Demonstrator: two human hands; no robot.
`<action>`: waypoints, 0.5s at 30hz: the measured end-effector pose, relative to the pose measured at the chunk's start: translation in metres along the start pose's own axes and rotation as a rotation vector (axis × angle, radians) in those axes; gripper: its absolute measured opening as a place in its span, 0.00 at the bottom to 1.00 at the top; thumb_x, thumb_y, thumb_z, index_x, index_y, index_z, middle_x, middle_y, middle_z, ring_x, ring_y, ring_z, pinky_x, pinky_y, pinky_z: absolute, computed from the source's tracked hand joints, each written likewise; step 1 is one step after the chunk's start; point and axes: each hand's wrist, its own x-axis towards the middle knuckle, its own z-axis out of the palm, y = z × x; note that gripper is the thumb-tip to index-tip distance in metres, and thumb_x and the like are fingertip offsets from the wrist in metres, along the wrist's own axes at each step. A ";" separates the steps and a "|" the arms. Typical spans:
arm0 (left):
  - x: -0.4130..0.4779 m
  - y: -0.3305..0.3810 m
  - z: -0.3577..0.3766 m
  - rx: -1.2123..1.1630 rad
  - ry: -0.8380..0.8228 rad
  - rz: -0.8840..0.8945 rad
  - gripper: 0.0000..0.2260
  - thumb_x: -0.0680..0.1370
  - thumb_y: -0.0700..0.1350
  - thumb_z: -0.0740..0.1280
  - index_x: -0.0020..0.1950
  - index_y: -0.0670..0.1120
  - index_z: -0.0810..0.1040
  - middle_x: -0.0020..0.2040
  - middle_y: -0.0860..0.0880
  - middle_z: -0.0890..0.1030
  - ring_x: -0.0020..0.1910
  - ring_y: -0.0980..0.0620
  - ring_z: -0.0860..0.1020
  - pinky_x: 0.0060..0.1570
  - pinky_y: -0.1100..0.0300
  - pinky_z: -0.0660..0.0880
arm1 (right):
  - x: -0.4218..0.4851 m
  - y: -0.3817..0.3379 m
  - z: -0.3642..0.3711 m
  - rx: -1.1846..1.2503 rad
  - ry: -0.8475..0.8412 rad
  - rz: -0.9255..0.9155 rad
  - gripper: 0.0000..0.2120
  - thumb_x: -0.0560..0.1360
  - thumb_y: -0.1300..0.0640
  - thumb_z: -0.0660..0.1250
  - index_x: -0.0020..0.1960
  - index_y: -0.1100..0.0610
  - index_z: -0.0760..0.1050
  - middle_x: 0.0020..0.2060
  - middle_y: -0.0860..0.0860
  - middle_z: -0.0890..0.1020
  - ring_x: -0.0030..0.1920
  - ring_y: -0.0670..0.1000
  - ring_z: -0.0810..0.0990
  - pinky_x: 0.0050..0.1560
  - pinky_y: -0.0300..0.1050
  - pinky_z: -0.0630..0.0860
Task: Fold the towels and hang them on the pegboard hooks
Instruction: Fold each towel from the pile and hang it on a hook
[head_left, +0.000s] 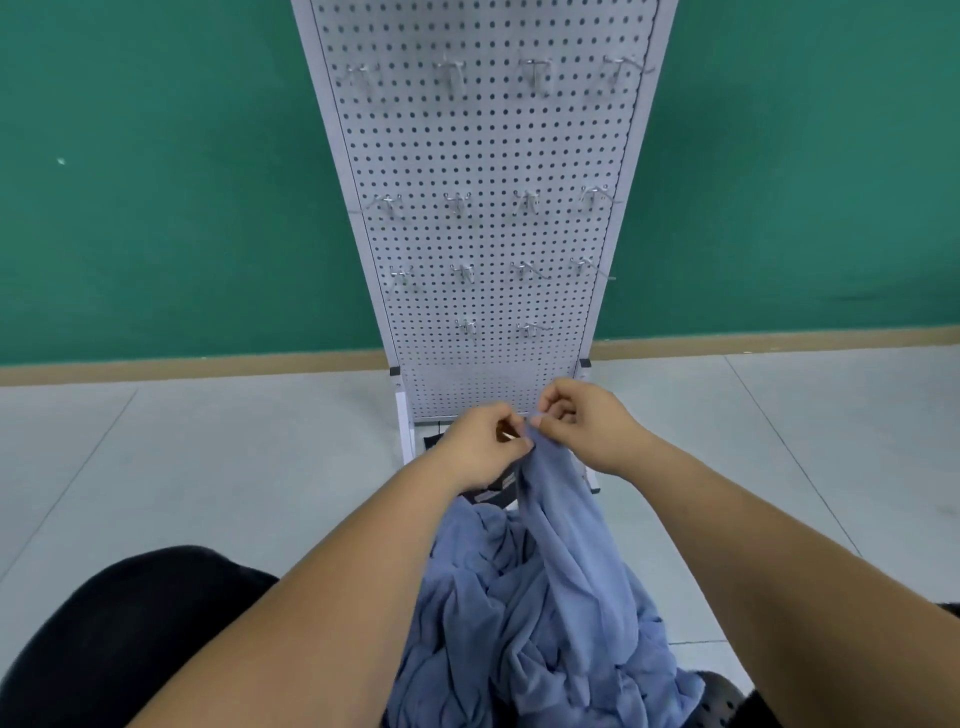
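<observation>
Head view: the left hand (480, 447) and right hand (589, 423), close together with fingers curled, each pinch the top edge of a blue towel (561, 571). It hangs below them into a crumpled heap between the forearms. Just beyond the hands stands the pegboard (493, 156), its hooks (457, 201) above them.

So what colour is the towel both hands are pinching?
Plain blue towel, no pattern, pinched by left hand and right hand; head view.

The towel (561, 597) is soft, matt blue cloth, creased all over. The pegboard (483, 234) looks like matt white perforated sheet with shiny metal hooks (530, 270). The floor (208, 441) is smooth pale tile.
</observation>
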 end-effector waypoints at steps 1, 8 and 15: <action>0.003 0.010 -0.011 0.019 0.008 0.022 0.05 0.78 0.46 0.74 0.46 0.51 0.79 0.40 0.50 0.83 0.38 0.52 0.78 0.42 0.56 0.77 | 0.004 -0.011 -0.010 -0.036 0.002 -0.019 0.05 0.78 0.55 0.73 0.47 0.50 0.77 0.37 0.47 0.82 0.36 0.48 0.79 0.48 0.53 0.80; 0.016 0.100 -0.097 0.045 0.171 0.238 0.06 0.78 0.44 0.76 0.52 0.52 0.83 0.43 0.48 0.86 0.41 0.54 0.84 0.49 0.57 0.80 | 0.020 -0.091 -0.097 -0.178 0.213 -0.225 0.06 0.79 0.55 0.71 0.50 0.44 0.77 0.38 0.46 0.82 0.38 0.47 0.80 0.42 0.43 0.77; 0.011 0.090 -0.111 0.205 0.235 0.248 0.05 0.79 0.51 0.74 0.46 0.51 0.82 0.40 0.51 0.84 0.36 0.57 0.77 0.38 0.64 0.74 | 0.009 -0.072 -0.092 -0.267 0.185 -0.183 0.02 0.78 0.50 0.73 0.47 0.43 0.81 0.41 0.40 0.84 0.45 0.42 0.81 0.49 0.46 0.78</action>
